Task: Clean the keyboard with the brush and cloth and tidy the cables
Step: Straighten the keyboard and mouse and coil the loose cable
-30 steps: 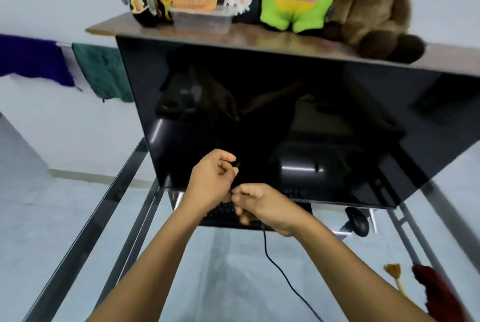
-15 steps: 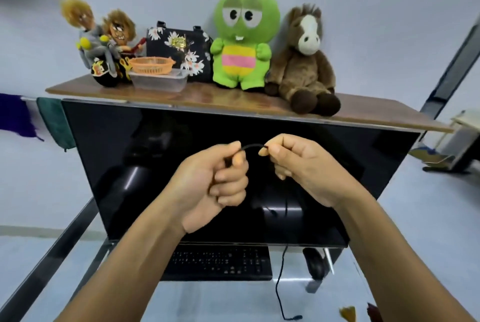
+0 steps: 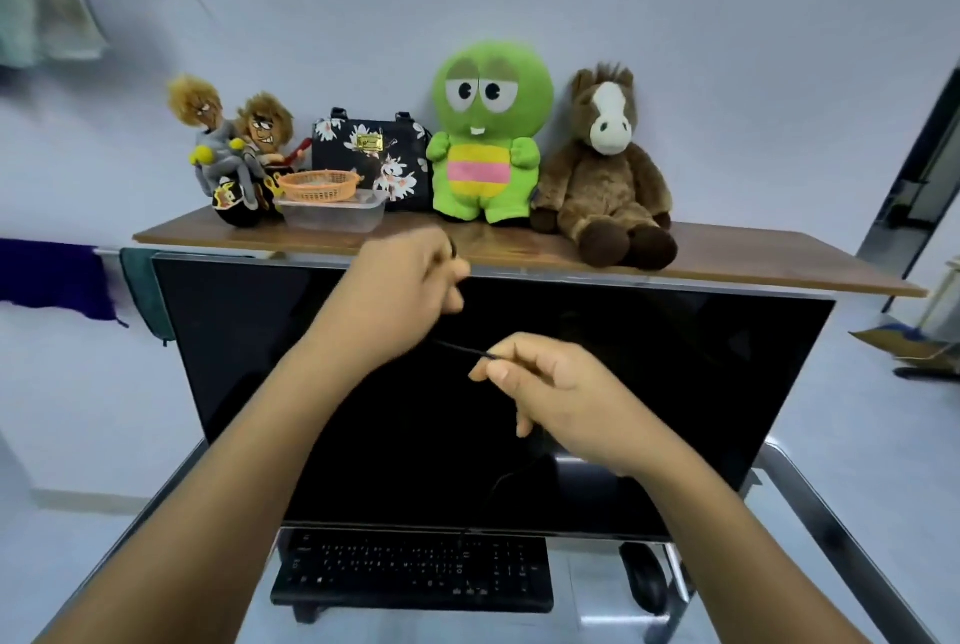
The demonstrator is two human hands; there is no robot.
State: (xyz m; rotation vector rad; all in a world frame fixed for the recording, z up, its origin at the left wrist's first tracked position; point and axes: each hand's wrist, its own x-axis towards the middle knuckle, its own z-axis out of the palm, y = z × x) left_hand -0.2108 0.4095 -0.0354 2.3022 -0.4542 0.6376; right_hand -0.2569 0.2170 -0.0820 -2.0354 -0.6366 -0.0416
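A thin black cable [image 3: 462,350] stretches between my two hands in front of the large black monitor [image 3: 675,383]. My left hand [image 3: 400,290] is a blurred fist near the monitor's top edge, closed on one part of the cable. Lower and to the right, my right hand [image 3: 550,394] pinches the cable between thumb and forefinger. The cable's lower run is hard to follow against the dark screen. The black keyboard [image 3: 415,573] lies on the glass desk below the monitor. No brush or cloth for the cleaning shows in this view.
A black mouse [image 3: 644,583] sits right of the keyboard. On the wooden shelf [image 3: 779,261] above the monitor stand plush toys, a floral bag [image 3: 371,150], an orange basket [image 3: 319,185] in a clear tub. Towels hang on a rail at left.
My view tilted upward from the desk to the shelf. My left hand rose toward the monitor's top while my right hand dropped lower, drawing the cable out between them.
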